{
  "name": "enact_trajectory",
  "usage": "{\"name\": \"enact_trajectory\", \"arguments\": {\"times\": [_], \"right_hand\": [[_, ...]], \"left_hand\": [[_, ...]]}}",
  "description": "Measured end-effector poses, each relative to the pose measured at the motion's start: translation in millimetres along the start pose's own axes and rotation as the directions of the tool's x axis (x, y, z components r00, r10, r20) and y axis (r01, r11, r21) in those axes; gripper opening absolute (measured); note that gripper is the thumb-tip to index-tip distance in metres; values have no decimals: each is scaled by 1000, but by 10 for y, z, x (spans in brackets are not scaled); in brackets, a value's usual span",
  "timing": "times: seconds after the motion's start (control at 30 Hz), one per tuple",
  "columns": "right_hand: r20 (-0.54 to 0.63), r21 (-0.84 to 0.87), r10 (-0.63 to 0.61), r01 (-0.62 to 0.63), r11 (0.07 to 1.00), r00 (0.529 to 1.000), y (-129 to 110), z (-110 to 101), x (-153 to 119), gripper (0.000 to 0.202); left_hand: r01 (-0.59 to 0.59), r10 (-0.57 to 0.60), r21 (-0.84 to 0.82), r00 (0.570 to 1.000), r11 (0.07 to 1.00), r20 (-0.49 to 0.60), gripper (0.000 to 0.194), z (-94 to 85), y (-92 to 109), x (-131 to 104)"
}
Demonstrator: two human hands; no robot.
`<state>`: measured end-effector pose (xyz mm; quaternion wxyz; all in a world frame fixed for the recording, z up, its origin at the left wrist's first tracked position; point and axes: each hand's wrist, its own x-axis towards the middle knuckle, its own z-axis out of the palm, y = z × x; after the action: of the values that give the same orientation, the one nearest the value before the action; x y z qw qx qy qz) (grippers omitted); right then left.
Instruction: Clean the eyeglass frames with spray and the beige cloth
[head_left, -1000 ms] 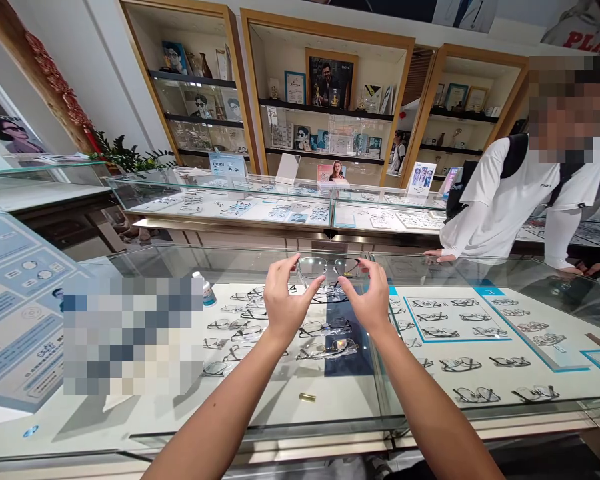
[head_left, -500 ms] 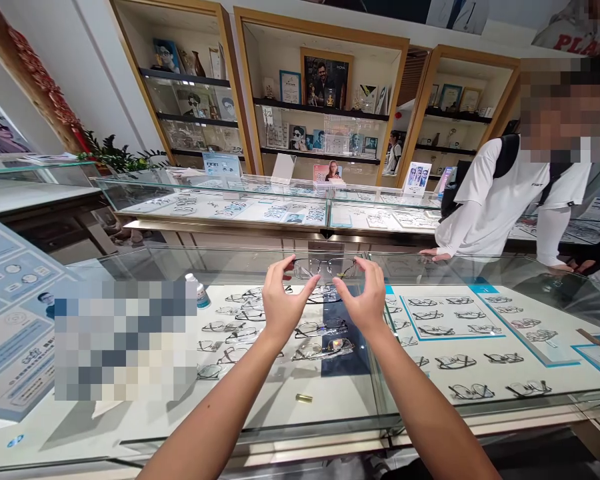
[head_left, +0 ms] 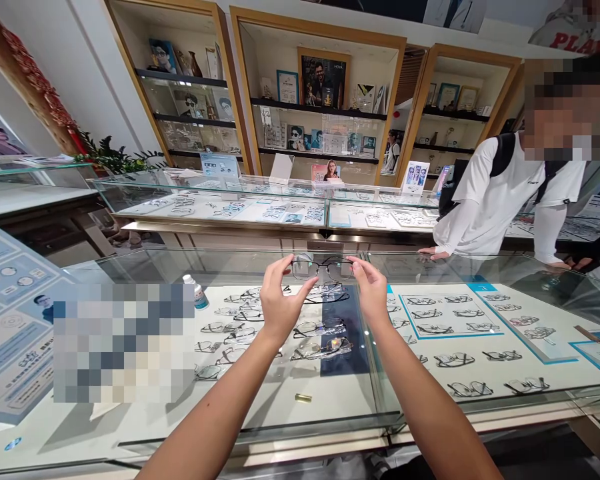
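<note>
A pair of dark-rimmed eyeglasses is held up above the glass display case, its front facing away from or toward me, I cannot tell which. My left hand pinches its left side between thumb and fingers, the thumb near the left lens. On the other side my right hand grips the right end, thumb and fingers together. Below, inside the case, lie several rows of eyeglasses, partly hidden by my forearms. A dark blue panel lies under some of them.
A small white-capped bottle stands left of my hands, beside a blurred-out object and a blue printed board. Across the counter a person in white leans on the glass at right. Another display case runs behind.
My right thumb has moved from beneath the right lens to the frame's right end. The eyeglasses' dark upper rim now shows more clearly. My left hand has hardly moved.
</note>
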<state>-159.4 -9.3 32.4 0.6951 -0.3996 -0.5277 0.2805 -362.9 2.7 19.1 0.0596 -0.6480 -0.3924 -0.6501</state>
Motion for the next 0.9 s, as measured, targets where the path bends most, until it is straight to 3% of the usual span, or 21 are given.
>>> {"name": "enact_trajectory", "arguments": {"times": [0.2,0.73,0.83,0.9], "right_hand": [[53,87,51,-56,995,997,-56,18,-1,42],[112,129,124,-138,982,986,93,0,40,39],[76,36,81,-84,996,994,66,-39,51,32],[88,-60,-15,20,998,996,34,-55,46,26]], "left_hand": [[53,-52,-13,998,999,43,61,0,12,3],[96,-92,-40,992,995,83,63,9,-18,0],[51,-49,-18,992,999,113,62,1,-24,12],[-15,14,4,988,1000,151,62,-4,-22,18]]}}
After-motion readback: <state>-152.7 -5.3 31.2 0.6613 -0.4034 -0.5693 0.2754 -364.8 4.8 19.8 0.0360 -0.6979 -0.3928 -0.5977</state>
